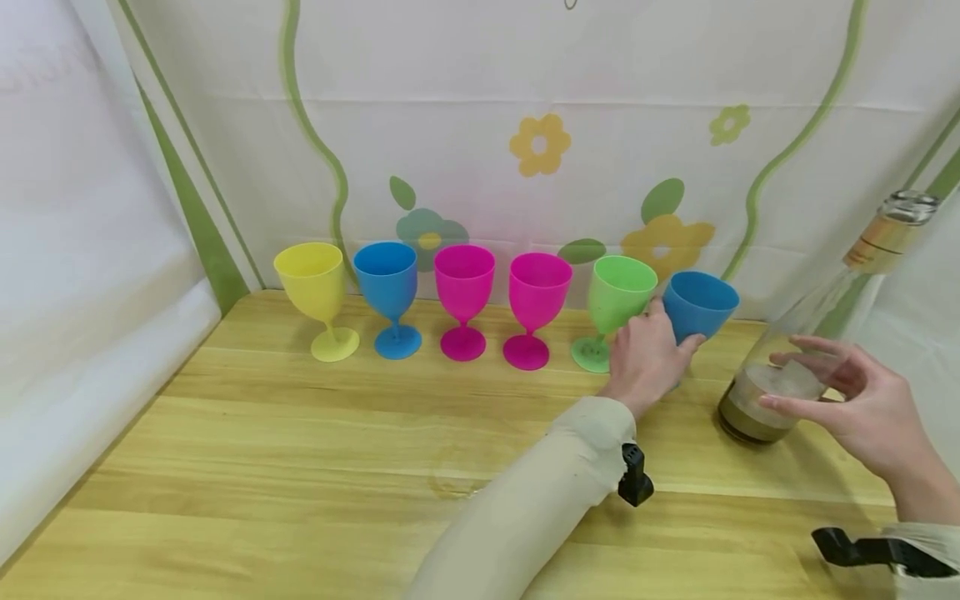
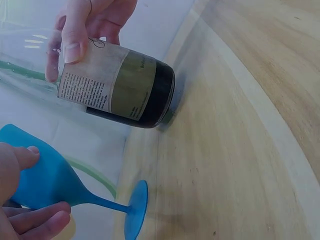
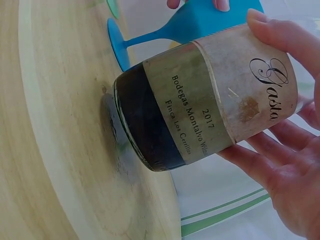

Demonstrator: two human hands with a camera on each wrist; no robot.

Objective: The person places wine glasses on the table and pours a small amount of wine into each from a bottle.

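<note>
Reaching just left of the wine bottle (image 1: 810,321), gripping the nearest blue goblet (image 1: 699,308) by the bowl in the curled left hand (image 1: 647,354). Holding the bottle low, between thumb and fingers of the right hand (image 1: 870,408). Inside the bottle, dark liquid (image 3: 146,117), at a level hard to judge behind the label (image 3: 190,92). Farther left of the bottle, in a row: green goblet (image 1: 617,296), two magenta goblets (image 1: 538,292), another blue goblet (image 1: 386,287), yellow goblet (image 1: 311,287). Beneath the bottle, wood-grain surface (image 1: 300,475); behind it, flower-printed cloth (image 1: 450,58).
</note>
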